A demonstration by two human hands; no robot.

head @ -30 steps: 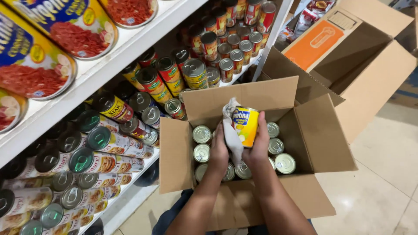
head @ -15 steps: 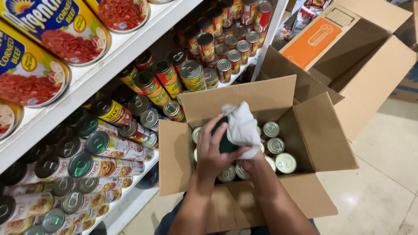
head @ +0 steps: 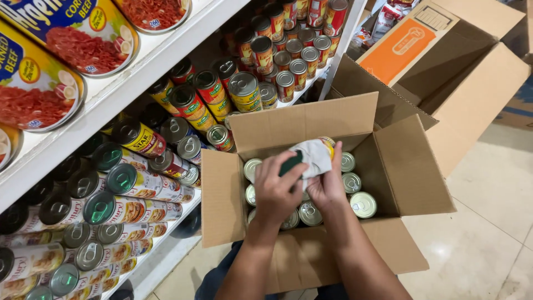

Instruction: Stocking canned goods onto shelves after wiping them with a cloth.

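Can lies tilted, top toward upper right, cloth-wrapped between both hands.

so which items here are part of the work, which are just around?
In hand: can, cloth, left hand, right hand, box of cans.
Around: shelf cans, second box, floor.

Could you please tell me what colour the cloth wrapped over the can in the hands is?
White cloth, with a dark green patch; head view, the only one.
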